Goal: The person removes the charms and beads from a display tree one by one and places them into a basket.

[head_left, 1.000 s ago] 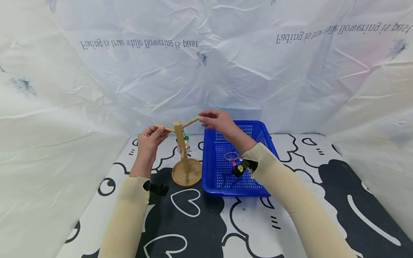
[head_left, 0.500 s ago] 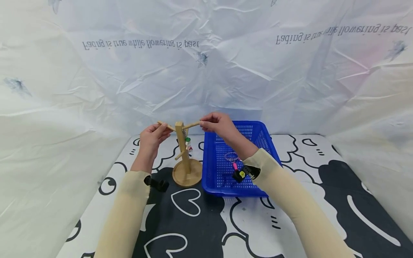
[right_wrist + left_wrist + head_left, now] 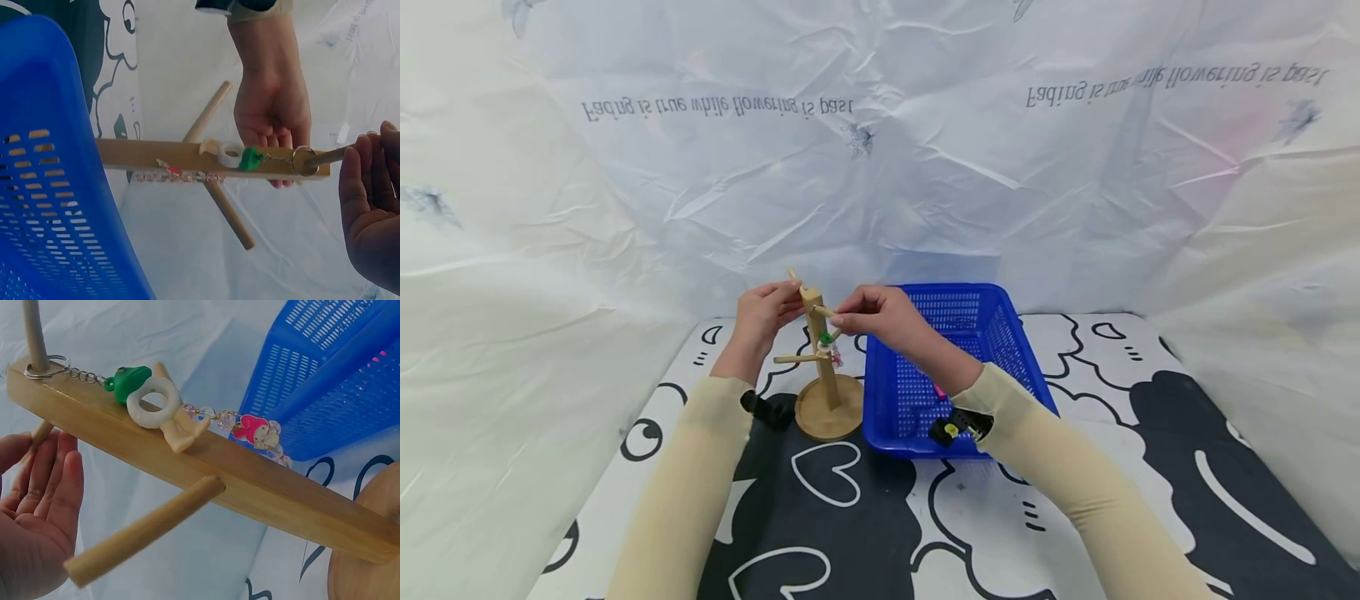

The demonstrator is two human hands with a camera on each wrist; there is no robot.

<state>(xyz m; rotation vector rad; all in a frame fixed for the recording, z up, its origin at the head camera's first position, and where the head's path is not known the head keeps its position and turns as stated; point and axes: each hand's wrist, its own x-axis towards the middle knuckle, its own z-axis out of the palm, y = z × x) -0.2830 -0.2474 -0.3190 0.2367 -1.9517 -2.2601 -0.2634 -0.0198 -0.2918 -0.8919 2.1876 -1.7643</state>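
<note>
Between my hands stands a wooden peg stand (image 3: 822, 375) with a round base. My left hand (image 3: 758, 318) is at a top peg on the post's far left, its thumb and fingertips pinching that peg in the left wrist view. With thumb and fingers my right hand (image 3: 883, 317) pinches the tip of the opposite top peg. From this peg a keychain (image 3: 131, 387) hangs by its metal ring, with a green head, a white ring and a pale body. Beside it a beaded bracelet (image 3: 253, 431) with a pink charm hangs along the post.
A blue plastic basket (image 3: 880, 417) sits right of the stand, close to its base. Under my right forearm a pink item (image 3: 940, 392) shows inside it. White printed sheeting (image 3: 925, 192) rises behind a patterned black-and-white tablecloth (image 3: 842, 517).
The stand has turned clockwise as seen from above, both hands moving with its top pegs. A lower peg now points left, and the right hand has come nearer the post.
</note>
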